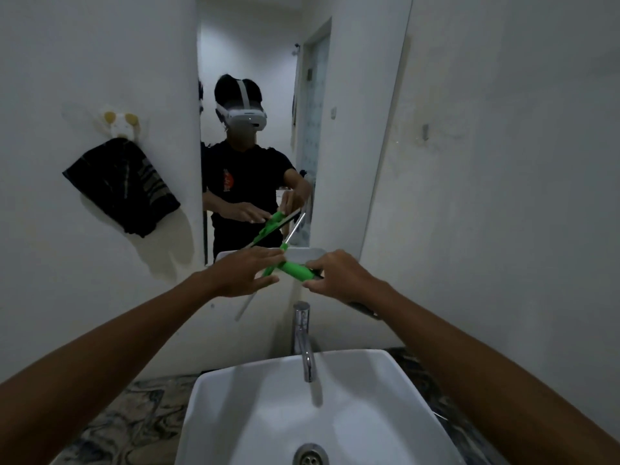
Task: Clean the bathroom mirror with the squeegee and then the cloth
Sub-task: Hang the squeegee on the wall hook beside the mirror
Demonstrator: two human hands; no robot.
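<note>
Head view shows both arms reaching forward over a white sink (235,397) toward the mirror (255,62) on the white wall. The green squeegee (295,268) is held between the two hands, just in front of the lower edge of the mirror and above the chrome tap (303,340). The right hand (339,273) grasps one end of the squeegee, its fingers curled around the green part. The left hand (248,271) is at the other end with the fingers stretched out almost flat over the tool; I cannot tell if they really press on it. A thin pale rod of the squeegee goes down and to the left under the left hand, partly hidden by it.

The dark cloth (120,186) hangs on a small hook (119,125) on the wall, left of the mirror and well apart from the hands. In the mirror a person in a black shirt with a white headset is reflected, with the same green tool between the hands, and a door behind. The tap stands at the back edge of the sink, with the drain (310,456) near the front edge. The sink stands on a dark marbled counter (127,424)
</note>
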